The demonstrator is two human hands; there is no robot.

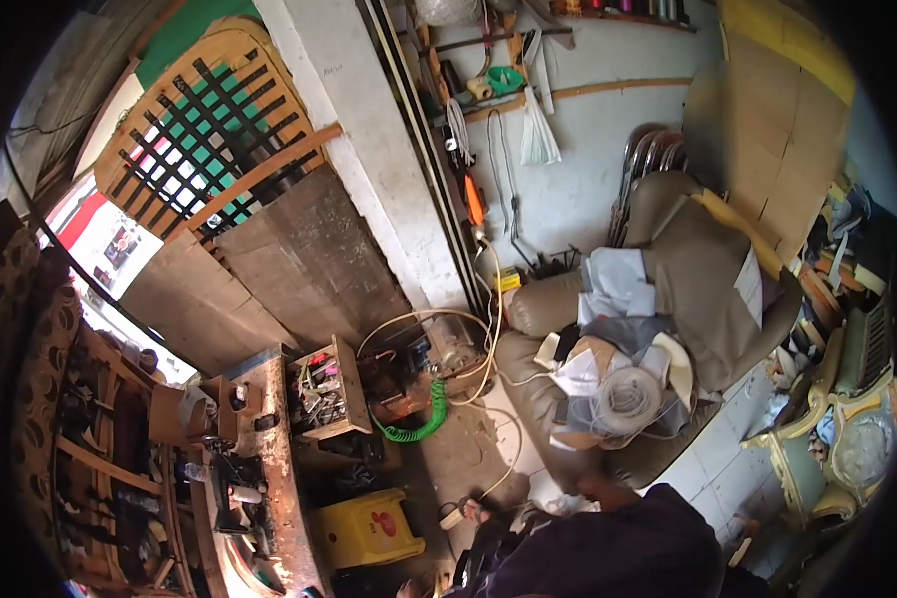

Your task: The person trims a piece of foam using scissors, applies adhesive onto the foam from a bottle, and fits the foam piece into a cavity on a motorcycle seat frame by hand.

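Note:
Dark clothing fills the bottom centre. Above it, skin that looks like my right hand shows in shadow by the lower edge of the brown sofa; its fingers are not distinct. White crumpled material is just left of it. I cannot make out my left hand. On the sofa seat lie a coil of clear tubing, grey and white cloth pieces and cream scraps. What looks like a foot is on the floor.
A yellow plastic stool stands beside a cluttered workbench. Nearby are a drawer of tools, a green coiled hose and a compressor. Carved chair frames stand right; a pale hose crosses the floor.

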